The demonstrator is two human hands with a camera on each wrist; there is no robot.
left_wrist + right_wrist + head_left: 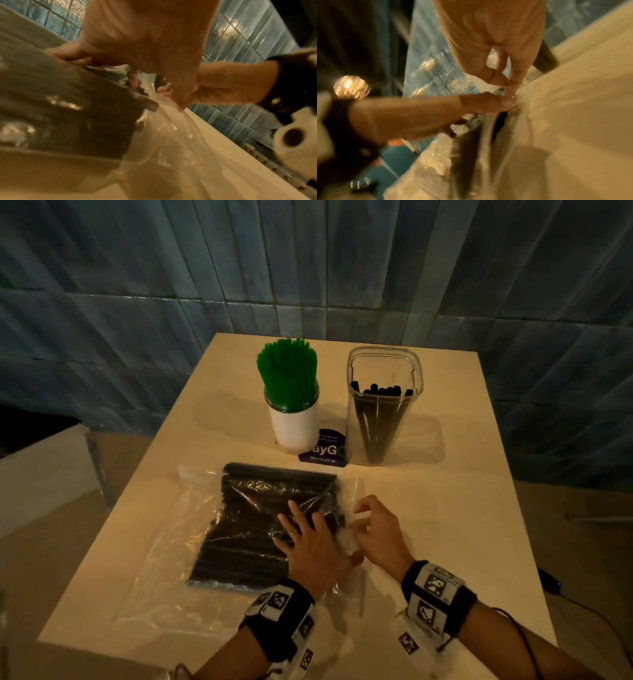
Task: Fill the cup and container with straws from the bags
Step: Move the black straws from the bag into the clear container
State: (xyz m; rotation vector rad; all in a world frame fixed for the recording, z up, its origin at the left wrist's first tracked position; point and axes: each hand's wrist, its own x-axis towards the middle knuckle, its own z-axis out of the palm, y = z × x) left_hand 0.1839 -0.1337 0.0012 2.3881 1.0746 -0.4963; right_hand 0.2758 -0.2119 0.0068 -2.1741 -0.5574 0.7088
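Note:
A clear plastic bag (191,542) full of black straws (260,508) lies flat in the middle of the table. My left hand (301,529) rests on top of the bag, fingers straight and spread, pressing the straws (68,101) down. Just right of it, my right hand (359,518) pinches the bag's loose right edge (510,88) between thumb and fingers. Behind the bag stands a white cup (296,426) packed with green straws (287,371). To its right, a tall clear container (383,405) holds several black straws.
A purple printed card (325,455) lies between cup and container. The pale table (462,508) has bare surface to the right. A white box (41,474) sits off the left edge, a dark cable (565,594) off the right. Blue tiled wall behind.

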